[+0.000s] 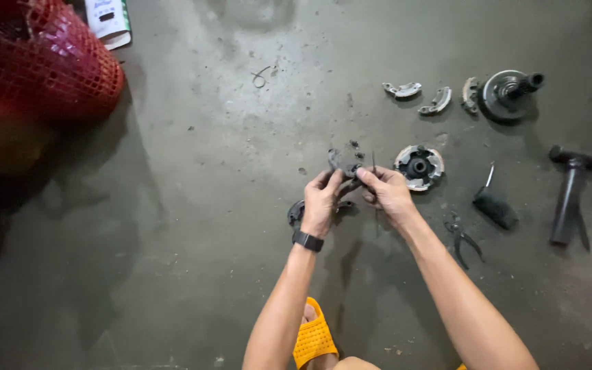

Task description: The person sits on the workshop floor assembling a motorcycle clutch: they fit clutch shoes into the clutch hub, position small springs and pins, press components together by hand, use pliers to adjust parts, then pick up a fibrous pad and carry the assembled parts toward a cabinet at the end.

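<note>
Far left I see a red mesh basket (49,62) on the concrete floor (193,205). Moving in, my left hand (321,202), a black watch (307,240) on its wrist, is closed on a small curved metal clutch shoe (342,166), held just above the floor; my right hand (386,192) pinches the same piece from the other side. It looks rigid, greasy and fairly light, so I judge it best held by its arc ends. Beside it sits a round clutch hub (418,166); further right, pliers (462,236), a brush (495,205), loose shoes (419,96), a hammer (570,192).
</note>
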